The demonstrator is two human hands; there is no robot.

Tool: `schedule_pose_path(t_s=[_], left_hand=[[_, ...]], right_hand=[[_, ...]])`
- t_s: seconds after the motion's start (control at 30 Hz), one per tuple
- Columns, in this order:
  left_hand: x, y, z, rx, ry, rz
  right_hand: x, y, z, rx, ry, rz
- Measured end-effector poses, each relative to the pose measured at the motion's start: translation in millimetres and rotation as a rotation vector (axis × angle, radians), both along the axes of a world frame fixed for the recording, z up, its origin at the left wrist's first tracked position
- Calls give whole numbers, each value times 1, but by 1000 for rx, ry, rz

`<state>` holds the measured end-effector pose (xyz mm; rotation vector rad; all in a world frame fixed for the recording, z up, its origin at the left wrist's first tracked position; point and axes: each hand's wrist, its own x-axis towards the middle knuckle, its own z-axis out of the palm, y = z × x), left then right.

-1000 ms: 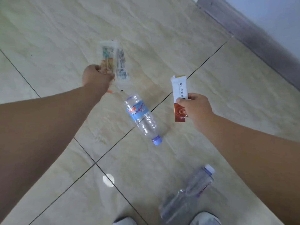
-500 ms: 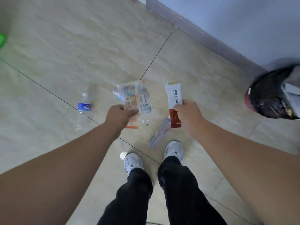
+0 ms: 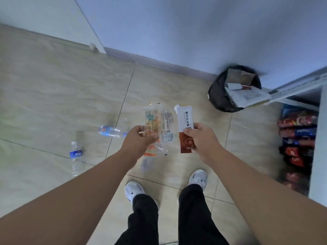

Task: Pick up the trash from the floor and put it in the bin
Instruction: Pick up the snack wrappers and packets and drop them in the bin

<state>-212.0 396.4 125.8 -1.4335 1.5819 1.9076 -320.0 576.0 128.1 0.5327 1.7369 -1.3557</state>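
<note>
Both hands up in front, each pinching one wrapper. Left hand (image 3: 139,140) closed on a clear printed plastic wrapper (image 3: 159,126); right hand (image 3: 201,138) fingers clamped on a white-and-brown paper sachet (image 3: 184,129). The two wrappers sit just beside each other, edges nearly touching. Round bin with black liner (image 3: 218,96) stands against the wall, ahead-right of the sachet, well apart, already holding paper and card scraps. Left of the bin on the beige tiled floor (image 3: 62,96): two clear plastic bottles with blue labels (image 3: 110,131) (image 3: 75,157), lying apart. Possibly a third behind the left hand's wrapper, too blurred to tell. Two white sneakers (image 3: 133,190) below the hands.
</note>
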Motion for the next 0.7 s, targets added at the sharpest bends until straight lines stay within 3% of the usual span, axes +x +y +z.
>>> schedule_pose_path(t_s=[0.4,0.7], left_hand=[[-184,163,4,-14,13,-154],[-321,203,-45,-85,-5,-353]], right_hand=[[-122,190,-12,102,-29,-264],[-234,227,-42,136,20,-346]])
